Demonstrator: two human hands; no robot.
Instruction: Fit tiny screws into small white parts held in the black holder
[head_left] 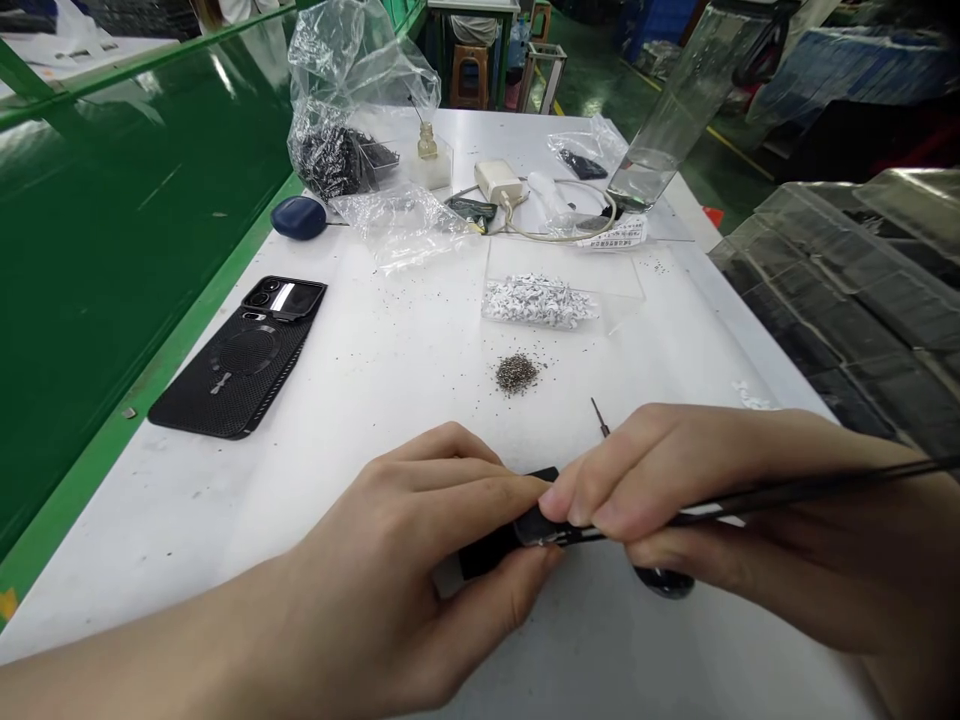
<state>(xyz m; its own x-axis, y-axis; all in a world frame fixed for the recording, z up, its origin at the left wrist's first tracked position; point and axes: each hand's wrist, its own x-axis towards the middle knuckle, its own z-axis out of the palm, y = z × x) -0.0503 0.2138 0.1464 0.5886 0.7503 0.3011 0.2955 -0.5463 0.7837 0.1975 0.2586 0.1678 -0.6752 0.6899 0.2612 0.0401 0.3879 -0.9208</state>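
My left hand (420, 540) is closed around a small black block-shaped part (491, 545), thumb below and fingers on top, just above the white table (360, 380). My right hand (720, 500) pinches black tweezers (787, 492) whose tips meet the block's right end. A thin dark pin (600, 418) pokes up behind my right fingers. A small heap of tiny dark metal bits (516, 372) lies a short way beyond the hands. Behind it a clear tray (562, 285) holds several small white pieces (536, 300).
A black phone (241, 355) lies face down at the left near the green table edge (112, 430). Further back are a navy earbud case (298, 216), plastic bags with dark parts (341, 155), a white charger with cable (499, 182) and a small bottle (427, 140). Dark trays (847, 290) sit at the right.
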